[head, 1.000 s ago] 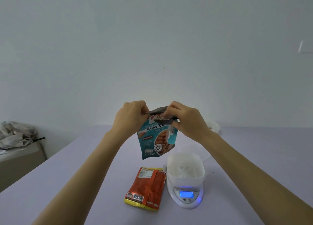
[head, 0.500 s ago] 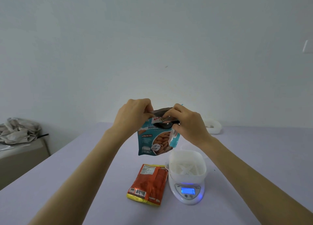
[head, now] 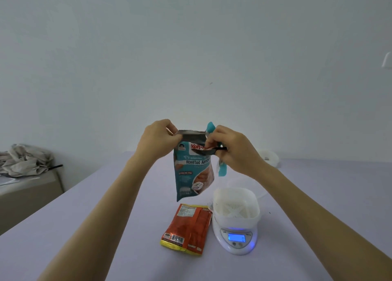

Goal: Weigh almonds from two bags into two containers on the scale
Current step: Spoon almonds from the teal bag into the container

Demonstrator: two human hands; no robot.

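Pale lilac tabletop fills the lower frame under a blank white wall. At far left I see a crumpled grey cloth on a beige cabinet.

At centre, the wearer's left hand pinches the top left corner of a teal foil bag of roasted almonds, held upright in the air. The right hand pinches the top right corner, and a torn teal strip dangles beneath it.

Below lies an orange and yellow foil bag, flat on the table. Just right of it, a white slotted plastic container sits on a white digital scale with a lit blue display.

My worry is that the teal bag hangs left of the container, so a sudden rip could scatter almonds across the table.

I cannot tell whether the bag's mouth is open, and the reading is too small to make out. A translucent container is partly hidden behind the right forearm, and a white round object further back is blurred.
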